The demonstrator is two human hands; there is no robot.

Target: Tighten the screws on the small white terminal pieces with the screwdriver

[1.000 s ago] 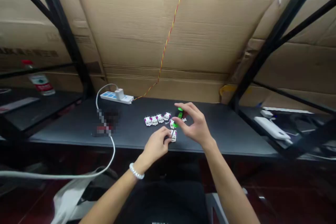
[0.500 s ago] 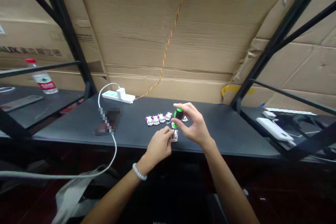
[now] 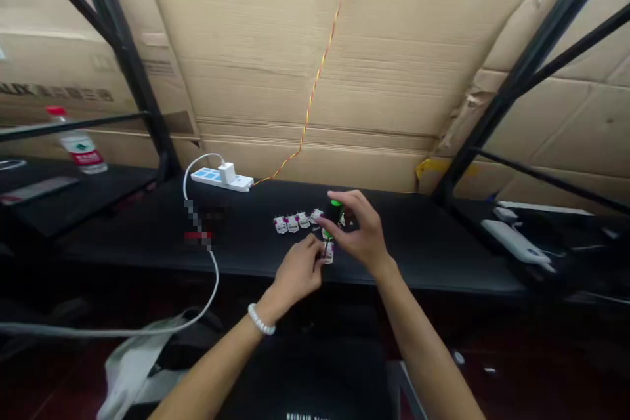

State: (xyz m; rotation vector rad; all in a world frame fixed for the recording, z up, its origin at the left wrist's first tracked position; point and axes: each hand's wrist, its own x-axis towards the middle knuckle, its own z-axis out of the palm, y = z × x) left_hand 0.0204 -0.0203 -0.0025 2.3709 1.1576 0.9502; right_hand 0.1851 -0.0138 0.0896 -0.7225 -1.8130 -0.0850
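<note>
I count four white-and-pink parts (image 3: 292,224) in a row on the counter (image 3: 418,249), a fifth part (image 3: 329,252) nearer me, one green-capped screwdriver (image 3: 335,209), one power strip (image 3: 239,182), one charger (image 3: 226,172), one red-capped bottle (image 3: 76,144), one red-and-yellow wire (image 3: 315,85).

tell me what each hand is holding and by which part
The right hand grips the green-and-black screwdriver by its handle. The left hand pinches the small white part below it at its side.

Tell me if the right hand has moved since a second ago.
Yes: the right hand shifted left toward the row of white blocks, closing on the green-capped screwdriver.
</note>
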